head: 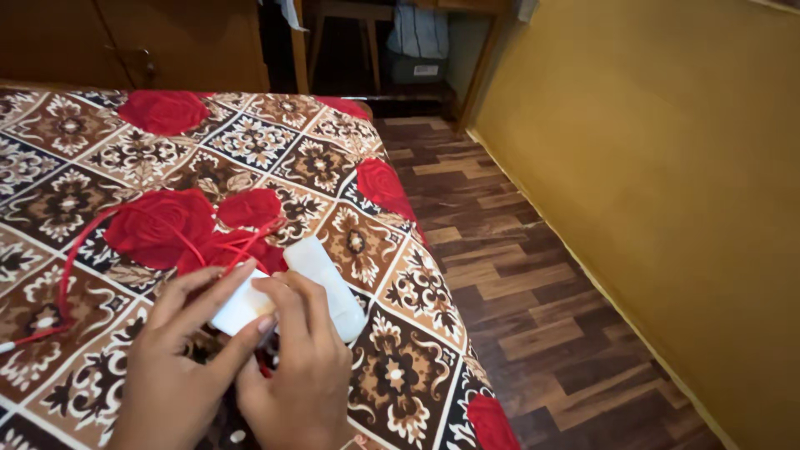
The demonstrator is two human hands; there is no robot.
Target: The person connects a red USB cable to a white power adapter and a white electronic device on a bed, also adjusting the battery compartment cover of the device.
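Over a bed (pixel 392 367) spread with a red rose patterned cover, our left hand (pixel 179 358) and right hand (pixel 304 371) close together on a small white rectangular pouch (pixel 321 279), fingers pinching its near end to steady it. A thin red cord (pixel 71 267) loops beside it; what is inside the pouch we cannot tell.

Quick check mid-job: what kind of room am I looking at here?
Most likely a home bedroom. Both hands work over a bed with a patterned red-rose bedspread; beside it runs a brown wood-plank floor, a mustard-yellow wall, and a wooden cabinet behind.
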